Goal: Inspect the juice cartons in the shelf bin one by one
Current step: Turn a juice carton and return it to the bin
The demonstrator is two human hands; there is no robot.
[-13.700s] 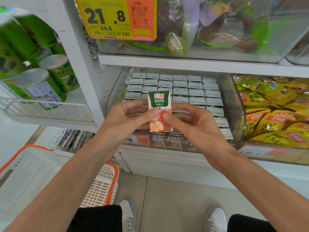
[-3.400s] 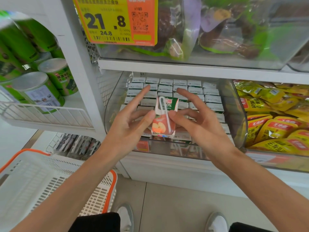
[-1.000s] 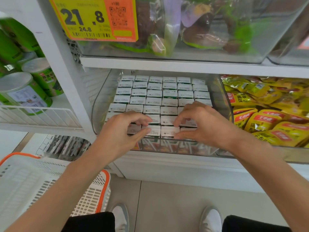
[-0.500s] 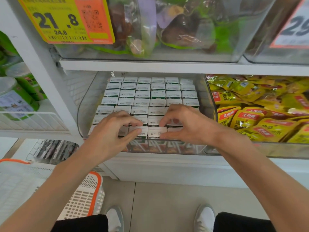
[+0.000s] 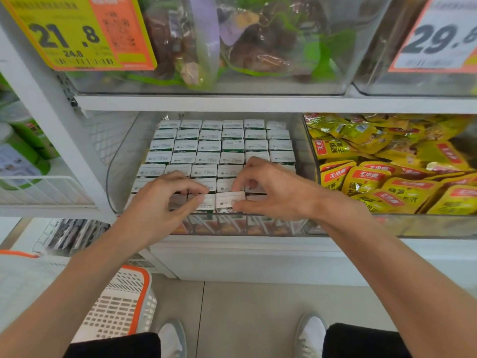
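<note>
A clear shelf bin holds several rows of small juice cartons standing upright, their white tops showing. Both hands reach into its front rows. My right hand pinches a front-row carton between thumb and curled forefinger; this carton sits slightly higher than the ones beside it. My left hand curls its thumb and forefinger round the top of the carton just to the left. The front-row cartons under both palms are hidden.
Yellow snack packets fill the bin to the right. Green cans lie on a wire shelf at the left. Above hang a bin of bagged goods and a yellow price tag. A white and orange basket stands at lower left.
The carton held up between both hands 3.4 s ago is back in the bin. Over the last second both hands stay low over the front rows, and the view has drifted right.
</note>
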